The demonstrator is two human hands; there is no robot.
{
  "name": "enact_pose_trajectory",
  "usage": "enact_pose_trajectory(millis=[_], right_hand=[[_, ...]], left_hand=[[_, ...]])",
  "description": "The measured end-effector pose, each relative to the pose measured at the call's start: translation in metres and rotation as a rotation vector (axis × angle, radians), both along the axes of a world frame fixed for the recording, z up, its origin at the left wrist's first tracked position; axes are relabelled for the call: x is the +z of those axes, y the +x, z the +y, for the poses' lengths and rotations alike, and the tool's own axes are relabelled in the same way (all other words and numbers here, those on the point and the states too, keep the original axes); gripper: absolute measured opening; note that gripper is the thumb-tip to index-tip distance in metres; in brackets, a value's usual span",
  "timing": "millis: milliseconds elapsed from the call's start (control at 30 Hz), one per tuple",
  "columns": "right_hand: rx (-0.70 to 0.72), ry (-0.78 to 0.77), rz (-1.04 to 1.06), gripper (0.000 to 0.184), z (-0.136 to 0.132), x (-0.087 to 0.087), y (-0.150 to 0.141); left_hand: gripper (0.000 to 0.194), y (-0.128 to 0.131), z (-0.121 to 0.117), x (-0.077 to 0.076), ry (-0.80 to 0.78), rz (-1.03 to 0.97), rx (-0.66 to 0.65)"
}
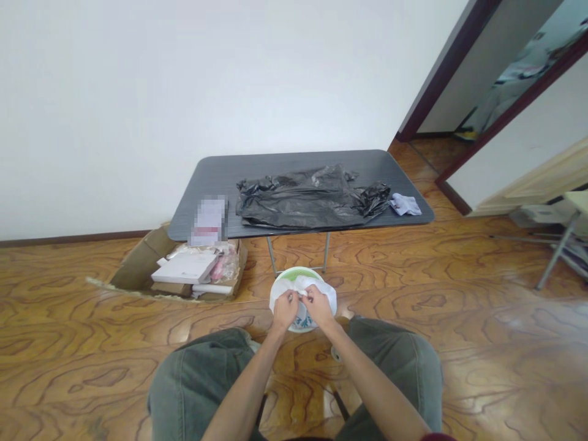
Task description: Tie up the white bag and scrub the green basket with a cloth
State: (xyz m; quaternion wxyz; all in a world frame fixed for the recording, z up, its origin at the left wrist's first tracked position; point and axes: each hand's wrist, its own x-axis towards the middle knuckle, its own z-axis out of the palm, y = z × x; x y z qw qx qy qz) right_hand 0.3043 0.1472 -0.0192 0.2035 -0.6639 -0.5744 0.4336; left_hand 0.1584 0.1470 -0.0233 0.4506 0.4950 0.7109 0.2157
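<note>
My left hand (285,308) and my right hand (319,305) are close together in front of my knees, fingers pinched. Both grip a thin white piece of soft material (329,295), bunched where the fingertips meet. Whether it is cloth, paper or plastic I cannot tell. Its loose ends spread to both sides over a round basin (297,271) with a white rim, green inside at the back. A blue pattern (303,322) shows below my hands. The white piece hides much of the basin.
Ahead, a dark folding table (225,166) bears a crumpled black plastic bag (303,199), a light folded cloth (405,204) and a blurred-out white item (209,219). An opened cardboard box (138,262) with white boxes stands on the floor at left. A doorway (441,79) is at right.
</note>
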Motion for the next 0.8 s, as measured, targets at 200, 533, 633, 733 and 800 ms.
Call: enact_pose_trajectory(millis=[200,533,633,733,800], right_hand=[[-0.038,0.001,0.117,0.003,-0.001,0.0,-0.003],[-0.437,-0.376,0.627,0.018,-0.001,-0.009,-0.023],[-0.335,-0.29,0.426,0.016,0.001,-0.009,-0.019],[-0.194,-0.189,0.116,0.025,0.001,-0.009,-0.014],[-0.136,-0.172,-0.021,0.025,0.0,-0.01,-0.012]], left_hand=[[0.049,-0.008,0.002,-0.015,-0.077,-0.294,0.135],[0.048,-0.005,0.01,-0.011,-0.004,-0.311,0.065],[0.034,-0.01,0.014,-0.006,0.025,-0.204,0.047],[0.028,-0.018,0.018,-0.002,0.037,-0.096,0.031],[0.029,-0.022,0.021,0.0,0.029,-0.038,0.01]])
